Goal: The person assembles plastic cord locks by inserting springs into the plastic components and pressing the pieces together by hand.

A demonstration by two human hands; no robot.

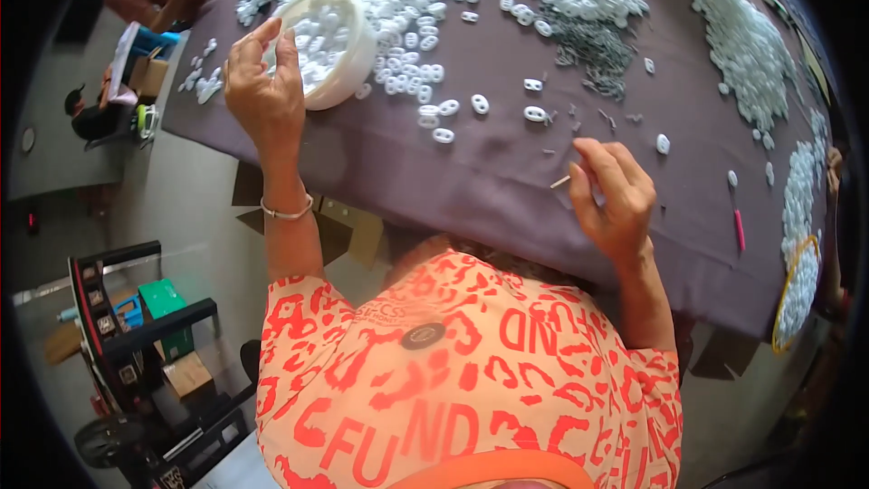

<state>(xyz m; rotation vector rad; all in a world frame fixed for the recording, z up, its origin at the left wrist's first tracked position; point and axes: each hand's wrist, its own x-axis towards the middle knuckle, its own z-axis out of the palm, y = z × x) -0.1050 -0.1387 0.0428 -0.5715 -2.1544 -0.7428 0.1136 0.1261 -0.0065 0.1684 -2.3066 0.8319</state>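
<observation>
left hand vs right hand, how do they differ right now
The left hand grips the rim of the white bowl; the right hand pinches a small thin pin. The left hand wears a bracelet; the right wrist is bare. Both hands are over the purple table.

The counter (507,163) is dark purple. The bowl (348,59) and little rings (480,104) are white. The shirt (471,380) is peach with red letters.

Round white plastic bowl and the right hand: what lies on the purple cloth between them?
Head view: between the round white plastic bowl and the right hand, loose white oval plastic rings lie scattered on the purple cloth.
</observation>
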